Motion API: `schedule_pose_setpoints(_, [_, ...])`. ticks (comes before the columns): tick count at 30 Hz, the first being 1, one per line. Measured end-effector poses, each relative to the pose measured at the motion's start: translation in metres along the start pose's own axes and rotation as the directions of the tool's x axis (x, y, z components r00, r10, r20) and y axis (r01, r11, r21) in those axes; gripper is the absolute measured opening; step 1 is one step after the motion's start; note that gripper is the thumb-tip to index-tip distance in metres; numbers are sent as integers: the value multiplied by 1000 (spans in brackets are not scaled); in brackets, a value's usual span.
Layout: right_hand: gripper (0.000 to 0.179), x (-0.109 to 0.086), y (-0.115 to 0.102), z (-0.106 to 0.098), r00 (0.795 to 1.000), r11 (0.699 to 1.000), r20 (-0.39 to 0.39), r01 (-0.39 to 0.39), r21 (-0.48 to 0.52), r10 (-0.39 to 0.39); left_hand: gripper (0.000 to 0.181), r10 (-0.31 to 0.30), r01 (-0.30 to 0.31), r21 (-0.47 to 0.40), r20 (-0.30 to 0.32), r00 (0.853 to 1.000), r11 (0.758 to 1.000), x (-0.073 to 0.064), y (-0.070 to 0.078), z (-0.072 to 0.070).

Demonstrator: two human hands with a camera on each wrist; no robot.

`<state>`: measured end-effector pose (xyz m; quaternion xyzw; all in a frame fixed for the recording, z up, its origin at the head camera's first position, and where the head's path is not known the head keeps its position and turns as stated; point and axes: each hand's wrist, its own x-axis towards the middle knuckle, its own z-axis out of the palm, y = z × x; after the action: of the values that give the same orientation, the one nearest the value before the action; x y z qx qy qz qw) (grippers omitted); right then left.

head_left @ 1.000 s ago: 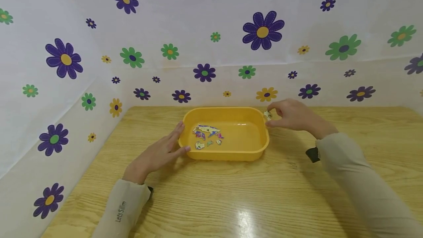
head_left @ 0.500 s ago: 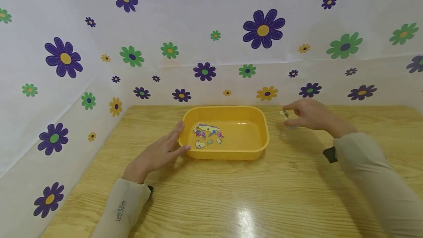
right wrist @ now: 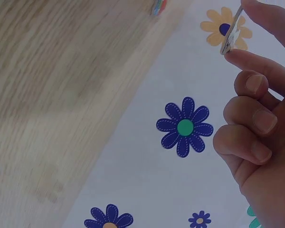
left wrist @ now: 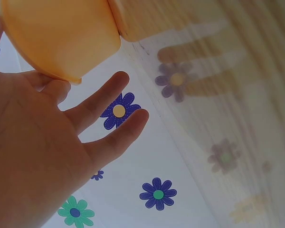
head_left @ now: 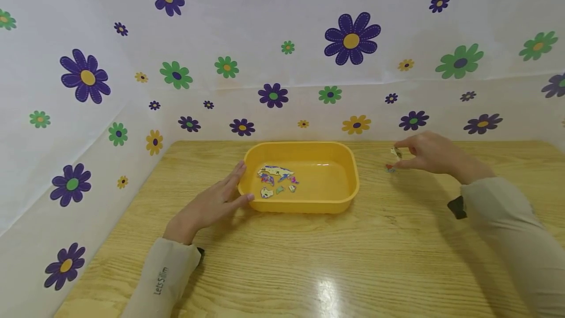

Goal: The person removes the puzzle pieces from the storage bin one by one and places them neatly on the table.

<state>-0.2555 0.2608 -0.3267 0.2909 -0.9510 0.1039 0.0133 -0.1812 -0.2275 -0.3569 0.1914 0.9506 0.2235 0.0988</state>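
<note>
A: Wooden table [head_left: 309, 259], yellow plastic tub [head_left: 335, 195] in the middle near the back. Why the left hand [head_left: 212, 205] on it?

B: Looks like bracing. Fingers straight and relaxed, flat against the tub's left wall, gripping nothing. Wrist view shows the tub's corner [left wrist: 61, 38] right at the fingertips [left wrist: 118, 78].

A: Right hand [head_left: 430, 153]?

B: Off to the tub's right, raised just above the table. Thumb and forefinger pinch a small puzzle piece [head_left: 396, 151] edge-on; other fingers curled under. Wrist cam confirms: piece [right wrist: 230, 38] is thin, held by its rim, probably so the face stays visible.

A: Anything under it?

B: One more small piece [head_left: 390, 167] on the table, just below the held one, apart from it. The rest sit in the tub: a joined cluster [head_left: 275, 173] plus a few loose bits [head_left: 279, 191] toward the left end.

A: Obstructions?

B: None between hand and tub except the tub's right rim. Flowered sheet [head_left: 282, 53] closes off back and left.
</note>
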Motion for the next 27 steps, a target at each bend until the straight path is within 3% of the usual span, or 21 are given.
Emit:
schedule_pose_setpoints(18, [51, -7, 17, 8, 994, 998, 91, -60, -30, 63, 89, -1, 1, -7, 3, 1000, 1000, 1, -1, -1])
schedule_pose_setpoints(27, [46, -6, 22, 16, 993, 998, 114, -35, -56, 41, 89, 0, 0, -9, -2, 1000, 1000, 1, 0, 0])
